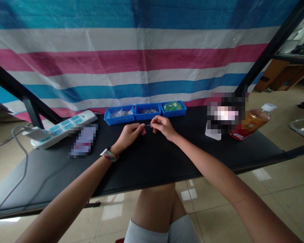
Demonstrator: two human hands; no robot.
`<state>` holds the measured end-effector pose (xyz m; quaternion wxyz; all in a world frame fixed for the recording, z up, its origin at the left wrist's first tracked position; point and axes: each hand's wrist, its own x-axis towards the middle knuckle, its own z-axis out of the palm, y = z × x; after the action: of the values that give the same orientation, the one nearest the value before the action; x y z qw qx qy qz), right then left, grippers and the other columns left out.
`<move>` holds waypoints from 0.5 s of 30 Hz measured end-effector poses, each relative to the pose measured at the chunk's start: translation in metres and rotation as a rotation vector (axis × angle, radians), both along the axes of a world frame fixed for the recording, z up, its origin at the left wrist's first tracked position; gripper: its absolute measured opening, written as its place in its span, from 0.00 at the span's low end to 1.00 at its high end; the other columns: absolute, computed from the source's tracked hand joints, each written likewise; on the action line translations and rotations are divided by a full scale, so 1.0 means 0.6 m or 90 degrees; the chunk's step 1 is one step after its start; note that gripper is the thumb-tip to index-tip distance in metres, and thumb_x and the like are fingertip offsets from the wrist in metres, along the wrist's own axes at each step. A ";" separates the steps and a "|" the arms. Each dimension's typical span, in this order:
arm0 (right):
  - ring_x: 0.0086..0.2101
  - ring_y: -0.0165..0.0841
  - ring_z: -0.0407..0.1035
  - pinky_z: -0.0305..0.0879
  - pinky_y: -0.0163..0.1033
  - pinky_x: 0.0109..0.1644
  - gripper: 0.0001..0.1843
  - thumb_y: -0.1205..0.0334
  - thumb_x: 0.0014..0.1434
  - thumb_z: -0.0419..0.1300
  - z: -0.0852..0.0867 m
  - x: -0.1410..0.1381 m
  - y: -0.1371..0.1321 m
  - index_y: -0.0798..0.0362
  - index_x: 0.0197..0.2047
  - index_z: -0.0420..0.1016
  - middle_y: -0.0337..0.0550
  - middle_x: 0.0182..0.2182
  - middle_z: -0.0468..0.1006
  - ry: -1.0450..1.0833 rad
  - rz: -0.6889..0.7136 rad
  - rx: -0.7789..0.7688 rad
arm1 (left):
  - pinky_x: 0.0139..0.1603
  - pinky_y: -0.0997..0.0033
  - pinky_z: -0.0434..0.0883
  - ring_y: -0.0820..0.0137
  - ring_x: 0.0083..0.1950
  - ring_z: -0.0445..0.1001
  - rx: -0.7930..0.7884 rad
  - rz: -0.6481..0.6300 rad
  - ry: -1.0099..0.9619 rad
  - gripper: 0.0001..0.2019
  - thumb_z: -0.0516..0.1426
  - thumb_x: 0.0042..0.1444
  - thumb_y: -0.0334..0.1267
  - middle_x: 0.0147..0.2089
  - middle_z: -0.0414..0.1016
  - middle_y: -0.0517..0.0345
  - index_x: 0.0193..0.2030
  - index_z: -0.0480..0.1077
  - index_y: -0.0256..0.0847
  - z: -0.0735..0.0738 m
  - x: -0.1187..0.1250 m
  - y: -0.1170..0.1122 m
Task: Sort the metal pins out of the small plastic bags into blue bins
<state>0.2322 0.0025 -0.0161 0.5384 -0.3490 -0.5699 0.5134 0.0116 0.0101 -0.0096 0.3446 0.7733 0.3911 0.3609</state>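
My left hand (130, 134) and my right hand (162, 126) meet over the black table (152, 158), fingertips almost touching. Between them they pinch a small thin metal piece (148, 125), too small to name. Both hands have their fingers closed in a pinch. A colourful band sits on my left wrist (109, 155). Just behind the hands stand three blue trays: the left tray (119, 115) holds clear bags, the middle tray (147, 111) holds small metal parts, the right tray (173, 108) holds green parts.
A white power strip (63, 128) with a cable lies at the left. A bottle of amber liquid (255, 120) lies at the right beside a small white object (212, 133). A striped tarp hangs behind. Black frame bars slant at both sides.
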 end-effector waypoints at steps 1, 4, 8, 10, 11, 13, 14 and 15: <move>0.23 0.27 0.72 0.70 0.35 0.30 0.10 0.58 0.52 0.69 0.000 0.000 0.000 0.52 0.35 0.76 0.35 0.29 0.78 0.002 -0.001 0.000 | 0.32 0.71 0.69 0.68 0.30 0.75 -0.003 0.000 -0.003 0.29 0.56 0.70 0.63 0.30 0.81 0.54 0.32 0.81 0.41 -0.001 0.000 0.001; 0.23 0.28 0.72 0.70 0.35 0.30 0.09 0.59 0.51 0.69 -0.001 0.001 0.001 0.52 0.34 0.76 0.34 0.28 0.77 -0.001 0.004 0.002 | 0.32 0.71 0.69 0.67 0.31 0.76 -0.014 0.001 -0.010 0.29 0.56 0.69 0.64 0.31 0.82 0.53 0.32 0.81 0.41 0.000 0.002 -0.001; 0.23 0.28 0.72 0.70 0.35 0.30 0.08 0.60 0.51 0.69 -0.004 0.000 0.004 0.52 0.32 0.75 0.34 0.27 0.76 0.007 -0.012 0.015 | 0.35 0.69 0.71 0.65 0.33 0.77 -0.002 0.015 -0.015 0.30 0.53 0.72 0.63 0.31 0.82 0.52 0.33 0.80 0.41 0.007 0.005 -0.007; 0.23 0.28 0.72 0.70 0.35 0.29 0.07 0.59 0.51 0.68 -0.005 -0.001 0.010 0.51 0.32 0.75 0.34 0.26 0.76 0.015 -0.054 0.032 | 0.38 0.67 0.72 0.64 0.35 0.78 0.066 0.061 -0.023 0.27 0.52 0.74 0.59 0.33 0.82 0.52 0.33 0.79 0.41 0.012 0.003 -0.008; 0.22 0.27 0.71 0.70 0.35 0.29 0.07 0.59 0.52 0.68 -0.005 -0.001 0.014 0.51 0.32 0.75 0.34 0.26 0.75 0.018 -0.087 0.040 | 0.40 0.66 0.73 0.64 0.36 0.78 0.119 0.095 -0.024 0.25 0.52 0.74 0.56 0.35 0.81 0.51 0.34 0.78 0.41 0.015 -0.001 -0.008; 0.21 0.27 0.70 0.69 0.34 0.27 0.08 0.58 0.53 0.67 -0.004 0.001 0.026 0.50 0.32 0.74 0.34 0.26 0.75 0.025 -0.176 0.054 | 0.45 0.62 0.74 0.61 0.41 0.78 0.237 0.170 -0.005 0.19 0.53 0.73 0.50 0.38 0.81 0.50 0.37 0.77 0.42 0.021 -0.011 -0.005; 0.21 0.26 0.70 0.68 0.34 0.26 0.07 0.58 0.54 0.67 -0.003 0.003 0.032 0.50 0.32 0.73 0.34 0.27 0.75 0.025 -0.228 0.064 | 0.49 0.60 0.74 0.60 0.43 0.78 0.285 0.206 0.014 0.17 0.53 0.73 0.47 0.41 0.81 0.50 0.39 0.77 0.42 0.024 -0.017 -0.003; 0.20 0.26 0.70 0.67 0.33 0.25 0.07 0.58 0.54 0.67 -0.002 0.006 0.038 0.50 0.32 0.73 0.34 0.28 0.76 0.019 -0.277 0.077 | 0.53 0.57 0.74 0.58 0.47 0.78 0.319 0.240 0.041 0.14 0.53 0.72 0.45 0.44 0.81 0.49 0.42 0.78 0.42 0.026 -0.023 0.001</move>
<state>0.2356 0.0252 -0.0175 0.6649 -0.4230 -0.5027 0.3554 -0.0022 0.0106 0.0059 0.0577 0.7589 0.4374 0.4790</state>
